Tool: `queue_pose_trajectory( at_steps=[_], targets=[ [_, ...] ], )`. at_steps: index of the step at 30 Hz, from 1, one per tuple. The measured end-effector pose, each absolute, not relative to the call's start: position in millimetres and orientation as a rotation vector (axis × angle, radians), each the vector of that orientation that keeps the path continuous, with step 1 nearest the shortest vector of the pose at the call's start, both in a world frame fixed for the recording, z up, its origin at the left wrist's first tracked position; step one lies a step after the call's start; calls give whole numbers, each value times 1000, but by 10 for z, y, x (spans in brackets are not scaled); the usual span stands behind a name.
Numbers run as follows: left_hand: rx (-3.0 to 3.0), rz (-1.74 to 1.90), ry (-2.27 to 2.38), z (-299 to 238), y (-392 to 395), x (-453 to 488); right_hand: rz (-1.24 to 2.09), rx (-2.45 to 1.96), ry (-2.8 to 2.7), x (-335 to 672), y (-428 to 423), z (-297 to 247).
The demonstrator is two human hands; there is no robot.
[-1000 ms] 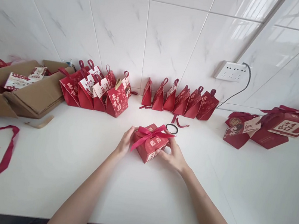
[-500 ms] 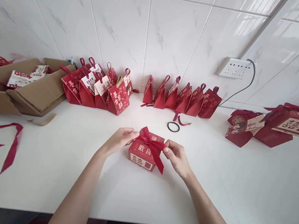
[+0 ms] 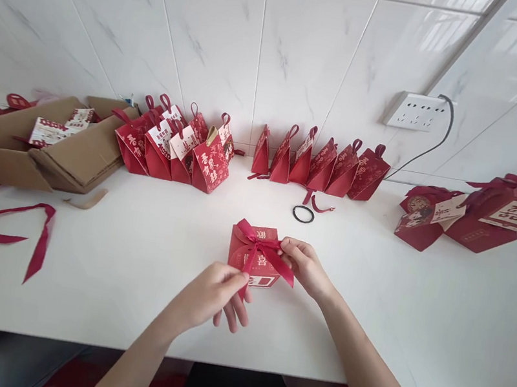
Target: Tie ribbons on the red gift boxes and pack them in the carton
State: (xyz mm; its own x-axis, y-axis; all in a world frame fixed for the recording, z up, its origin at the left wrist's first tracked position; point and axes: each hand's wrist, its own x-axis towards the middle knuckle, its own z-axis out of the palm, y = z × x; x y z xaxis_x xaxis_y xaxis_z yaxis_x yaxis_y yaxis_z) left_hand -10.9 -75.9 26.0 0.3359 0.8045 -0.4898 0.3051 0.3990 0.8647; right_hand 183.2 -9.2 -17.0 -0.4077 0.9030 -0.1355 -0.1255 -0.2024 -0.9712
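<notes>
A red gift box (image 3: 238,252) with pale lettering sits on the white table in front of me. Across its top lies a red ribbon (image 3: 273,255) tied in a bow. My left hand (image 3: 218,292), at the box's near left corner, pinches one hanging tail of the ribbon between thumb and index finger; its other fingers are spread below. At the box's right side, my right hand (image 3: 303,265) pinches the bow's right loop. The fingertips partly cover the ribbon at both places.
Several red paper bags (image 3: 322,164) line the wall, with more bags (image 3: 212,160) left of them. An open cardboard box (image 3: 82,156) stands at left near a loose ribbon (image 3: 38,250). A black ring (image 3: 303,214) lies behind the gift box. More red boxes (image 3: 482,235) stand at right.
My left hand has left the bow's left side and moved down to the near tail, which it now pinches. My right hand stays at the right loop. The view has shifted slightly.
</notes>
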Motion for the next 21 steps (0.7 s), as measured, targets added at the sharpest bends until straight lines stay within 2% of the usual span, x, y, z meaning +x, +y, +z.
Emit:
queue_pose_trajectory(
  at_steps=[4, 8, 10, 13, 15, 21],
  targets=[
    [1169, 346, 1180, 102, -854, -173, 1732, -973, -1221, 1821, -73, -188],
    [1345, 44, 1174, 214, -748, -594, 1736, -956, -1208, 1815, -67, -188],
    [1374, 157, 1397, 336, -614, -755, 1739, -946, -1211, 1813, -71, -183],
    [1451, 669, 1768, 484, -377, -715, 1738, -938, -1216, 1809, -79, -178],
    [1554, 846, 1806, 520, -250, -541, 1732, -942, -1220, 1807, -82, -179],
    [1710, 814, 1617, 419, -220, -182, 1717, -963, -1231, 1807, -82, -183]
  ],
)
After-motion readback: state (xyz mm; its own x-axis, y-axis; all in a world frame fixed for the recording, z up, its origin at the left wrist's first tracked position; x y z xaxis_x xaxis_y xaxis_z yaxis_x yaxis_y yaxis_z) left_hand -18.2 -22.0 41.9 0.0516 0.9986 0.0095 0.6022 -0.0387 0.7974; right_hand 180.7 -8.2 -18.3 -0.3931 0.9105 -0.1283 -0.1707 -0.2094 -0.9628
